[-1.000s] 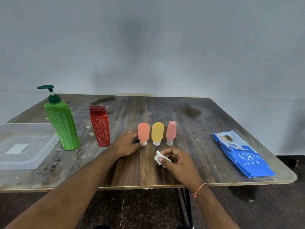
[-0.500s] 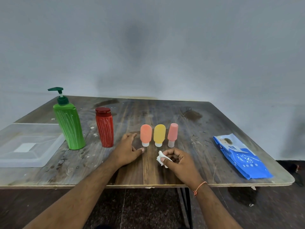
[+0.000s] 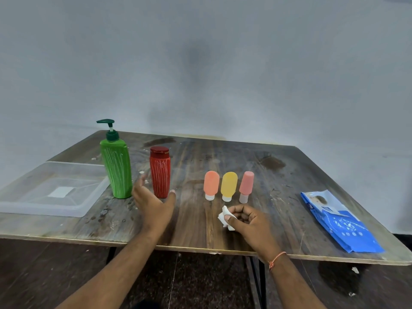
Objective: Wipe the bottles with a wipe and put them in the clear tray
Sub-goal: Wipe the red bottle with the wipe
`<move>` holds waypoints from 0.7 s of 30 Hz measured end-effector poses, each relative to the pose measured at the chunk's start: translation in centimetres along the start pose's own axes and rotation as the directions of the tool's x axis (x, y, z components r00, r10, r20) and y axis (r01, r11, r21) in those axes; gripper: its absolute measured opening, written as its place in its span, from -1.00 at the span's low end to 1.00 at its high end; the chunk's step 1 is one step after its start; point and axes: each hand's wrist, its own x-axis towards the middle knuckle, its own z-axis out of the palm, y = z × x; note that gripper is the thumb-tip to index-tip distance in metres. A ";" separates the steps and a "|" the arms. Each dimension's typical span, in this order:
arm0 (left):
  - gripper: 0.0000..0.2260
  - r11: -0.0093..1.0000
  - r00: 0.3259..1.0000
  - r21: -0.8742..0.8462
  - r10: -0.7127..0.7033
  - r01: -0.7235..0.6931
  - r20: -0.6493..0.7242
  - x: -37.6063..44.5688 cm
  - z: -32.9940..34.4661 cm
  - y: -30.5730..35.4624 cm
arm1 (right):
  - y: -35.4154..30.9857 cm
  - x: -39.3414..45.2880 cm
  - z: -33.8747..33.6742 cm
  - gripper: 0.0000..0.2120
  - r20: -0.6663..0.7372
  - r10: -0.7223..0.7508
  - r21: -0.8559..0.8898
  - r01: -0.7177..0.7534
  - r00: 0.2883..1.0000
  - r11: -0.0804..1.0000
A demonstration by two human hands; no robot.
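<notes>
**Open left hand at the red bottle, wipe pinched in the right**

On the worn wooden table [image 3: 200,219] the left hand [image 3: 153,204] is spread open just in front of the red ribbed plastic bottle [image 3: 160,171] — thumb and fingers either side of its base, contact unclear. The right hand [image 3: 247,219] pinches a crumpled white wipe [image 3: 225,216]. Beside the red bottle stands a green pump bottle [image 3: 116,168], and left of it an empty clear plastic tray [image 3: 51,208]. Three small squeeze bottles stand cap-down in a row — orange [image 3: 211,185], yellow [image 3: 229,185], pink [image 3: 246,186]. A blue wipes packet [image 3: 338,221] lies at the right.
</notes>
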 end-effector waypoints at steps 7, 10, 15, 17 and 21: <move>0.14 0.982 0.969 -0.091 -0.144 0.164 0.200 5.1 -0.2 -1.2 | -0.3 -0.2 0.8 -0.88 0.023 -0.013 0.007 0.013 1.000 1.000; 0.02 0.985 0.960 -0.040 -0.153 0.167 0.234 5.9 0.3 -1.1 | -0.4 0.0 1.0 -0.88 0.025 -0.013 0.010 0.013 1.000 1.000; -0.42 0.984 0.958 0.054 -0.176 0.168 0.225 5.7 1.1 -1.1 | -0.2 0.2 1.0 -0.88 0.034 -0.016 0.007 0.015 0.999 1.000; -0.54 0.986 0.961 0.033 -0.166 0.163 0.222 5.2 1.1 -0.7 | 0.0 0.4 1.0 -0.88 0.044 -0.016 0.007 0.016 0.999 1.000; -0.57 0.973 0.973 -0.128 -0.172 0.193 0.155 3.9 1.6 0.1 | 0.1 0.4 1.3 -0.86 0.073 -0.015 0.020 0.013 0.997 1.000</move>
